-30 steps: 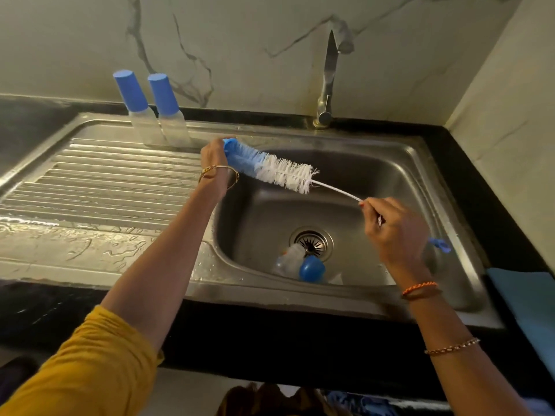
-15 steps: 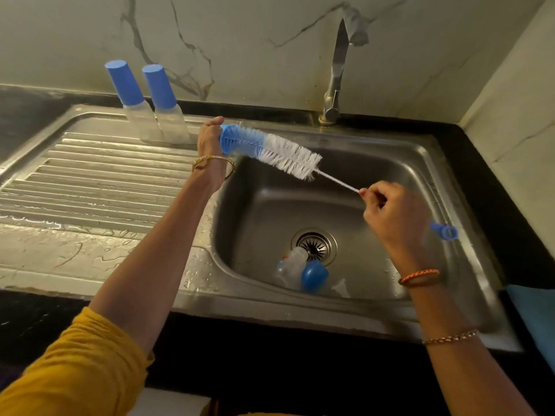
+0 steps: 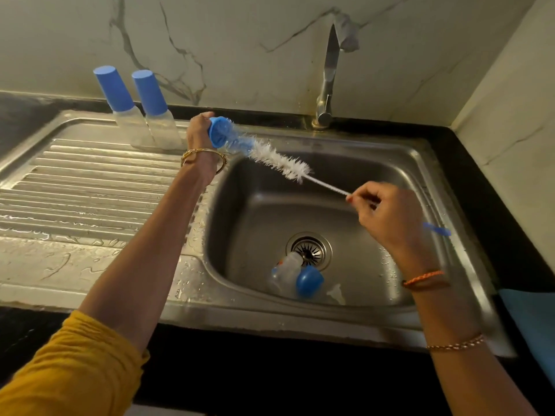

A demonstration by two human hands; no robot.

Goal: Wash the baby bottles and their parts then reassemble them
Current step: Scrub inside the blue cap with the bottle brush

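Note:
Over the sink's back left rim, my left hand (image 3: 199, 133) grips a blue ridged bottle part (image 3: 220, 132). The tip of a bottle brush (image 3: 279, 160), with blue and white bristles, is pushed into it. My right hand (image 3: 387, 217) pinches the brush's thin wire handle over the basin, and the blue handle end (image 3: 437, 229) sticks out behind it. In the basin near the drain lie a clear bottle (image 3: 285, 271), a blue cap (image 3: 309, 283) and a clear nipple (image 3: 337, 294). Two capped bottles (image 3: 132, 127) (image 3: 163, 127) stand at the back of the drainboard.
The steel sink (image 3: 405, 163) has a wet ribbed drainboard (image 3: 78, 190) on its left. A tap (image 3: 329, 76) rises at the back against the marble wall. A blue cloth (image 3: 531, 322) lies on the black counter at the right edge.
My left hand has turned the blue part so that its round end faces me. The bristles are blurred with motion. My right hand keeps its pinch on the wire.

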